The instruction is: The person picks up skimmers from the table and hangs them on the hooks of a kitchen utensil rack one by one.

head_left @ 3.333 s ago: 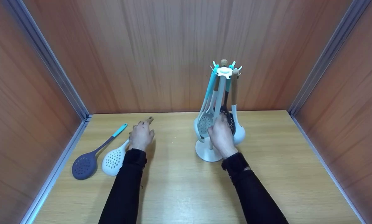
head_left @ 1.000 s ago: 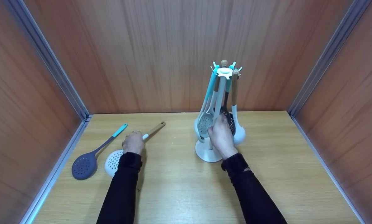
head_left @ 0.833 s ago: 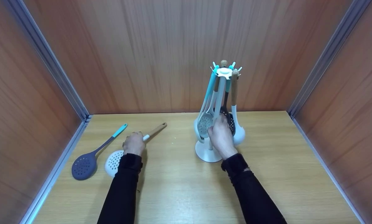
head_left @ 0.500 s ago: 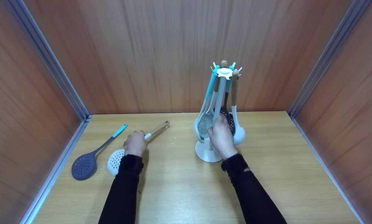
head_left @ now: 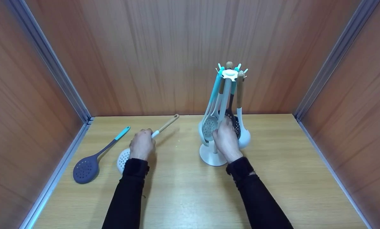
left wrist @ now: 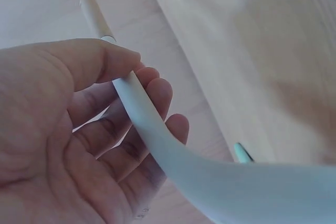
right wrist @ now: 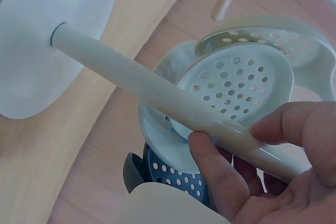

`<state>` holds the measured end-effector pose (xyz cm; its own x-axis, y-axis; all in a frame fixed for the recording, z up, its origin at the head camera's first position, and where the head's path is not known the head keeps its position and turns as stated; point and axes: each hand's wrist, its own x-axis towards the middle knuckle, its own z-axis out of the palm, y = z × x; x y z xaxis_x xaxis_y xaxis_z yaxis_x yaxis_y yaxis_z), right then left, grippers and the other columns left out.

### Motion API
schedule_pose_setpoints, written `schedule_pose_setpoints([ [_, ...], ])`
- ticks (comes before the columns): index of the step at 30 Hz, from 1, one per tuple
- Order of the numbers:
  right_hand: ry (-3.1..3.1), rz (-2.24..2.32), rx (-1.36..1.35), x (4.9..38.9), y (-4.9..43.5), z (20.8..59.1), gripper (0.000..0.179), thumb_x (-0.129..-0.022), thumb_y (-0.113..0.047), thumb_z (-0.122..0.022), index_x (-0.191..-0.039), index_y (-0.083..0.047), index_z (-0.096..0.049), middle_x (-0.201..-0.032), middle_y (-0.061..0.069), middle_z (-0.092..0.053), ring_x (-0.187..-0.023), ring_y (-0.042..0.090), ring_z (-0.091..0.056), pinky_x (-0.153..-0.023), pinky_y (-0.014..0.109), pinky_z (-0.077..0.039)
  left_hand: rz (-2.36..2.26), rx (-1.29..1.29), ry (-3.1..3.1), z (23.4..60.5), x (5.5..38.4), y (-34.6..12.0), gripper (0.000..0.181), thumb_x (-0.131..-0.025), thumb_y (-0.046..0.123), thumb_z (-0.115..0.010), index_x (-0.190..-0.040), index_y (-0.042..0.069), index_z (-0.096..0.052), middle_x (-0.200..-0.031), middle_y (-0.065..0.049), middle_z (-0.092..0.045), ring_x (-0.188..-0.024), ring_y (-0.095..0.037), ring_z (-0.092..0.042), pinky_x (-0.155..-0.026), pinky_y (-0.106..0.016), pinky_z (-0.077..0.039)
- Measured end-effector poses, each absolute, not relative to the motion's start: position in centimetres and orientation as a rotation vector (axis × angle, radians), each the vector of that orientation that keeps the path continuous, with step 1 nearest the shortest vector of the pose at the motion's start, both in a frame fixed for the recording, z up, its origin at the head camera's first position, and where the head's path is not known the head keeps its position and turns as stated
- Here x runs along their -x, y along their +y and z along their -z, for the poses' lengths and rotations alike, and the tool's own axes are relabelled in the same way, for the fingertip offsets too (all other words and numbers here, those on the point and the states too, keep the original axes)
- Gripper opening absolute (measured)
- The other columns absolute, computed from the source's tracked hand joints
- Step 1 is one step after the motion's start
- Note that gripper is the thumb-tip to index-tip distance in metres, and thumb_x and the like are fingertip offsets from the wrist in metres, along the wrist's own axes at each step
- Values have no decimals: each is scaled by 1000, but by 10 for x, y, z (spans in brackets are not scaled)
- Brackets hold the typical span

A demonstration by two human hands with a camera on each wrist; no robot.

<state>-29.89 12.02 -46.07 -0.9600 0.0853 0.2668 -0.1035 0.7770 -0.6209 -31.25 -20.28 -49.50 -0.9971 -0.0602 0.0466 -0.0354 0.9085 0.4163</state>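
Observation:
My left hand point(head_left: 142, 144) grips a white skimmer point(head_left: 123, 158) with a wooden-coloured handle, thumb and fingers around its shaft point(left wrist: 149, 127). The handle end is raised off the table, its shadow lying apart below; whether the perforated head still touches the table I cannot tell. My right hand point(head_left: 226, 138) holds the pole point(right wrist: 131, 80) of a white utensil stand point(head_left: 212, 159), low among the hanging tools. On the stand hang several utensils, among them a white ladle point(head_left: 244, 138) with a wooden-coloured handle and a white perforated spoon point(head_left: 210, 127).
A dark blue skimmer point(head_left: 86, 169) with a turquoise handle end lies on the table at the left. Wood-grain panels with metal edge strips point(head_left: 59, 70) enclose the table at the back and both sides. The table point(head_left: 190, 190) is light wood.
My left hand has moved from the white skimmer's handle down to its shaft, then lifted it a little and carried it up and to the right. The right hand has stayed on the pole.

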Motion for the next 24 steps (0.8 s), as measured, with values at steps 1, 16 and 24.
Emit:
schedule_pose_setpoints([
  [1,-2689,-959,-16,299,120,461,61,-105,1,-67,-160,16,-45,-147,38,-64,-135,53,-74,-116,63,-64,663,-71,-3006,493,312,-202,24,-110,1,-69,-132,-3,-77,-119,-25,-79,-108,-48,-81,-87,-64,-69],
  [16,-2666,-918,-39,298,119,460,62,-102,2,-67,-157,21,-45,-144,41,-65,-129,56,-75,-109,67,-65,683,10,-2911,474,306,-188,22,-111,2,-69,-131,-3,-78,-119,-24,-81,-106,-43,-82,-86,-61,-71],
  [24,-2694,-927,-22,299,119,460,61,-105,1,-67,-159,18,-45,-146,39,-64,-132,54,-75,-113,65,-65,722,22,-2888,461,301,-178,25,-113,3,-68,-136,-1,-78,-120,-21,-81,-109,-40,-82,-89,-59,-72],
])
